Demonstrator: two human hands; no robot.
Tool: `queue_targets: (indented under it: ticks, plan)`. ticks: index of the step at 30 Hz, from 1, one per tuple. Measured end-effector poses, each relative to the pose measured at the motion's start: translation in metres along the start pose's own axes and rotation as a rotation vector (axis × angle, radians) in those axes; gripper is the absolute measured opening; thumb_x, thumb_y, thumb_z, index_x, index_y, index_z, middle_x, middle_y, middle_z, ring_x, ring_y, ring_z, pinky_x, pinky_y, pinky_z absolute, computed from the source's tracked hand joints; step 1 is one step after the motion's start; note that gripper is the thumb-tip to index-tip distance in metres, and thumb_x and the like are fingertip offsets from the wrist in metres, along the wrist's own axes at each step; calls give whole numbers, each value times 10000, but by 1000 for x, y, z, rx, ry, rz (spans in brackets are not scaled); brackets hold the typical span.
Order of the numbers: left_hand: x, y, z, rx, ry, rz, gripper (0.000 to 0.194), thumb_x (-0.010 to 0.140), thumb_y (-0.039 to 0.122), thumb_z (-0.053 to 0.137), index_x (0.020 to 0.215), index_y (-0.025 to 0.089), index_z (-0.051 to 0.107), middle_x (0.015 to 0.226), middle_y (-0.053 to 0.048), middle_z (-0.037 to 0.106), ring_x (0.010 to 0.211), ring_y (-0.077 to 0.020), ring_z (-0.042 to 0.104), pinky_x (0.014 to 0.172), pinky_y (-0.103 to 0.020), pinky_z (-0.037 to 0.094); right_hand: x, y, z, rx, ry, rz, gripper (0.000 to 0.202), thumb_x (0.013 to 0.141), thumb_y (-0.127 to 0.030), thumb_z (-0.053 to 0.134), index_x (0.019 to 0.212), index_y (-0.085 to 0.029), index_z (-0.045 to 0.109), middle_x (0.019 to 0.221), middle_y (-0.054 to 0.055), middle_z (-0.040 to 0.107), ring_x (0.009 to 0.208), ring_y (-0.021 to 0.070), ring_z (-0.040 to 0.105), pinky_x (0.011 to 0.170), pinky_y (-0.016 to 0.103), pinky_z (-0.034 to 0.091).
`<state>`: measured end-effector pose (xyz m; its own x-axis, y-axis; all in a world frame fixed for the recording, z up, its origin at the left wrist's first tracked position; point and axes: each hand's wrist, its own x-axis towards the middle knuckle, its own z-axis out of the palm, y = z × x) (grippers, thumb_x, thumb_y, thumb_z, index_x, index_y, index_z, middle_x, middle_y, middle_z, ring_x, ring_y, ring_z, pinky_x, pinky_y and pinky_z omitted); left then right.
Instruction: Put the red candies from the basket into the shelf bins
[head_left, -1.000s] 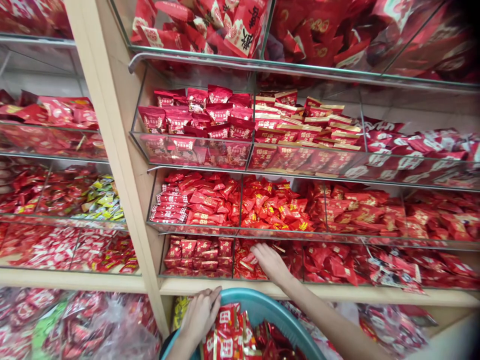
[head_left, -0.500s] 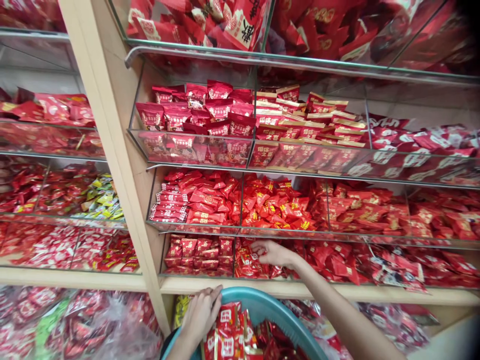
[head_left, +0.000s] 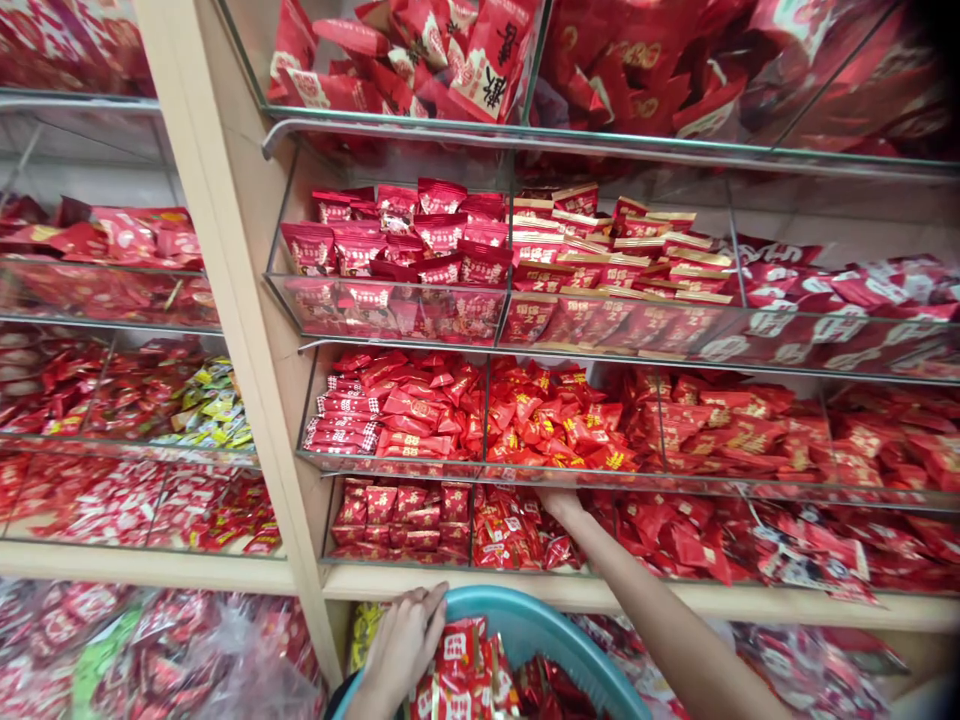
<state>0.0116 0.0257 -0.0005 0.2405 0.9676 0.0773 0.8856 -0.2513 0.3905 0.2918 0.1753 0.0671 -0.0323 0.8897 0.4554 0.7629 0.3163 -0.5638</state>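
Observation:
At the bottom centre, my left hand grips the rim of a teal plastic basin, its fingers bent over the edge. Inside the basin lie red and gold candy packets. My right hand reaches into a bottom-row compartment, just under the glass shelf above. Its fingers are hidden behind the shelf edge, so what they touch does not show. Small red packets fill the compartment below and left of that hand.
Glass-fronted shelves rise in rows, divided into bins of red-wrapped sweets. A wooden upright parts them from another unit on the left. A wooden ledge runs just behind the basin. Bagged sweets lie low at left.
My right hand has moved deeper into the bottom-row compartment, its fingers passing out of sight under the shelf. My left hand stays on the basin rim. The view has shifted slightly.

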Motion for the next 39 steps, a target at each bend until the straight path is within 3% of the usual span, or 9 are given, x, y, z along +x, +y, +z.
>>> queue_targets:
  ticks: [4, 7, 13, 16, 21, 25, 29, 32, 39]
  plan:
    - [1, 1, -1, 3, 2, -8, 423, 897, 397, 281, 1234, 305, 520, 1144, -51, 619, 1048, -174, 568, 928, -284, 414, -31, 0, -24, -22, 40, -7, 293, 831, -256, 356, 1004, -173, 576, 1013, 118, 630, 1042, 273, 537, 977, 459, 357]
    - [1, 3, -1, 7, -2, -7, 430, 898, 402, 267, 1234, 309, 519, 1138, -52, 623, 1046, -177, 574, 923, -291, 421, -68, -12, -37, -6, 23, -100, 253, 872, -281, 340, 933, -189, 567, 920, 98, 622, 885, 230, 587, 838, 376, 457]
    - [1, 3, -2, 16, -1, -11, 428, 896, 408, 268, 1231, 314, 519, 1136, -50, 619, 1011, -172, 591, 889, -280, 434, -123, -43, -46, -82, -198, -250, 208, 870, -356, 429, 917, -216, 575, 929, 50, 610, 859, 174, 587, 782, 295, 459]
    - [0, 3, -1, 15, 3, -5, 429, 898, 405, 266, 1233, 311, 517, 1125, -51, 621, 986, -168, 598, 868, -272, 440, -111, -39, -43, -125, -183, -188, 250, 878, -372, 407, 941, -208, 585, 914, 54, 626, 849, 182, 591, 792, 311, 450]
    - [-2, 4, -1, 7, 9, -4, 430, 898, 406, 262, 1227, 309, 522, 1119, -53, 622, 994, -173, 593, 880, -278, 435, -53, -11, -19, -92, -176, 4, 296, 872, -265, 345, 1021, -170, 583, 1035, 109, 628, 1018, 240, 562, 898, 385, 403]
    - [-2, 4, -1, -14, 6, -6, 423, 901, 394, 267, 1230, 308, 518, 1081, -44, 631, 983, -165, 589, 870, -261, 433, -23, -5, 5, -38, -230, -11, 309, 835, -309, 431, 1076, -174, 569, 1123, 101, 607, 1102, 263, 521, 941, 407, 381]
    - [-1, 3, -1, -29, 11, 1, 418, 902, 386, 274, 1232, 306, 518, 1080, -44, 633, 993, -162, 584, 889, -261, 424, -20, -8, 13, 19, -262, -32, 426, 701, -286, 603, 1113, -189, 553, 1185, 77, 581, 1164, 302, 465, 986, 444, 336]
    - [-1, 3, -2, -21, 17, 7, 418, 902, 385, 273, 1226, 305, 526, 1071, -46, 639, 980, -165, 594, 876, -266, 437, -25, -7, 6, 65, -230, -24, 391, 738, -279, 548, 1118, -187, 552, 1192, 81, 574, 1195, 306, 432, 1015, 464, 289]
    - [0, 3, 1, -4, 28, -14, 414, 895, 400, 290, 1215, 312, 537, 1127, -49, 630, 1037, -181, 581, 918, -294, 427, -31, -6, 0, 284, -201, 35, 355, 719, -382, 584, 1018, -190, 591, 1026, 64, 651, 1037, 283, 552, 963, 445, 378]
